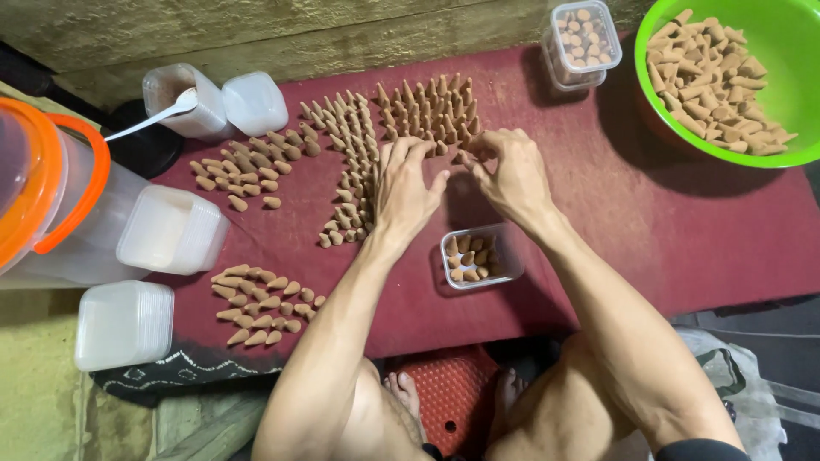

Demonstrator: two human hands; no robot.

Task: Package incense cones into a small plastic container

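We are working both hands at the near edge of the standing block of incense cones [427, 107], which we take as our landmark on the maroon cloth [649, 213]. Our left hand [403, 189] is resting with fingers half curled, tips touching the cones at the block's near edge; whether it is pinching one we cannot tell. Our right hand [510, 177] is closing thumb and forefinger on what looks like a single cone at the block's near right corner (a light pinch is enough, since these cones probably crumble). To do this well, we judge we are wanting to lift straight up, so the upright neighbours do not topple.

Just nearer us than the block, the small clear box [479, 257] is sitting part filled with cones. Left of the block, loose cones [248, 166] are lying on their sides; far right of it, the green bowl [790, 102] is holding a heap more.
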